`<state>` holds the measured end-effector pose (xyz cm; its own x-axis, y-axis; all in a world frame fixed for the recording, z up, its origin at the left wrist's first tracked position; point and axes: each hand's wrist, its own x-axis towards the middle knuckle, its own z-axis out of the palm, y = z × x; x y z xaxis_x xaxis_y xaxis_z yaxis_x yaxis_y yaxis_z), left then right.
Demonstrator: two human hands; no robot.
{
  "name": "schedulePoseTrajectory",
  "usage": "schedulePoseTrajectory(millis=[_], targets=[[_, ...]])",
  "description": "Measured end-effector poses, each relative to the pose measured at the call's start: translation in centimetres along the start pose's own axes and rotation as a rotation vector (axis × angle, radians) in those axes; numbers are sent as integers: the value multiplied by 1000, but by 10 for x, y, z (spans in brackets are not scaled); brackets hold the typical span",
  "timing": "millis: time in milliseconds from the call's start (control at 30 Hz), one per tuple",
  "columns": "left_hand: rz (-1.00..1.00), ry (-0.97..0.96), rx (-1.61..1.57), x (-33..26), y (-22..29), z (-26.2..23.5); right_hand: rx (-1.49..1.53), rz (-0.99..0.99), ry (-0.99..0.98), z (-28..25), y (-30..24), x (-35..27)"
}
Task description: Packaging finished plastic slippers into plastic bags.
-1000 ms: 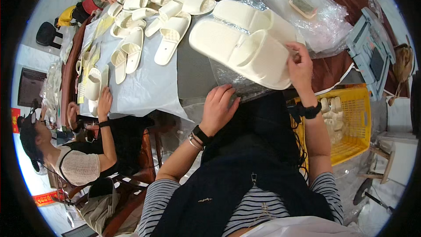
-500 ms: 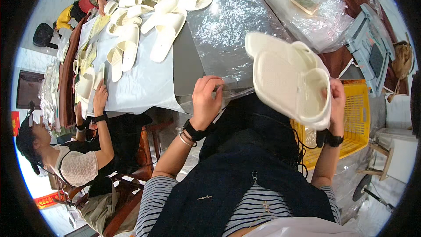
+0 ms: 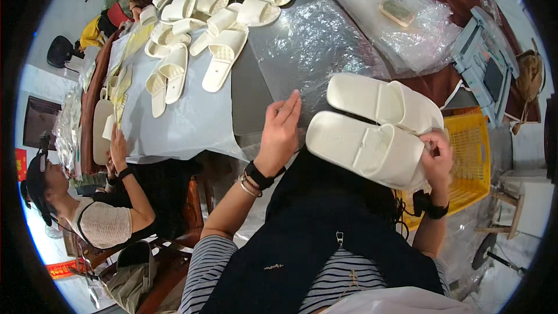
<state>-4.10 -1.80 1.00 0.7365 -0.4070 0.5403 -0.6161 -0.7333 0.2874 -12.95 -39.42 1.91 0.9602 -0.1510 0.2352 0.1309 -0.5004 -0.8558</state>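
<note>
A pair of cream slide slippers [image 3: 343,139] lies side by side in front of me, soles down and toe ends to the right. My right hand [image 3: 437,160] grips them at the toe end, thumb and fingers closed there; some fingertips are hidden. My left hand [image 3: 280,134] is apart from the slippers, over the table's near edge, with its fingers stretched out and nothing in it. Beyond it a clear plastic bag [image 3: 314,40] lies flat on the dark table. I cannot tell whether my fingertips touch the plastic.
Several more cream slippers [image 3: 224,52] are spread on a pale sheet [image 3: 203,122] at the left. Two co-workers are at the table, one handling a slipper [image 3: 103,122]. Right of me are a yellow crate [image 3: 471,168], a grey-blue device [image 3: 485,64], and a phone [image 3: 397,11] on plastic.
The slippers have swung lower and levelled, so both now show side by side from above. My left hand's fingers have straightened from a bent shape. The near co-worker's slipper has shifted.
</note>
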Motion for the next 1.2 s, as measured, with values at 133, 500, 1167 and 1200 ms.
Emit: schedulePoseTrajectory(millis=[133, 500, 1167, 1200], targets=[[8, 125, -145, 8, 13, 1, -162, -19, 157, 27, 3, -2], [87, -21, -264, -2, 57, 22, 162, -41, 271, 102, 0, 36], [38, -236, 144, 56, 27, -7, -221, -90, 174, 114, -33, 46], [34, -227, 159, 57, 26, -4, -209, -104, 172, 116, -31, 47]])
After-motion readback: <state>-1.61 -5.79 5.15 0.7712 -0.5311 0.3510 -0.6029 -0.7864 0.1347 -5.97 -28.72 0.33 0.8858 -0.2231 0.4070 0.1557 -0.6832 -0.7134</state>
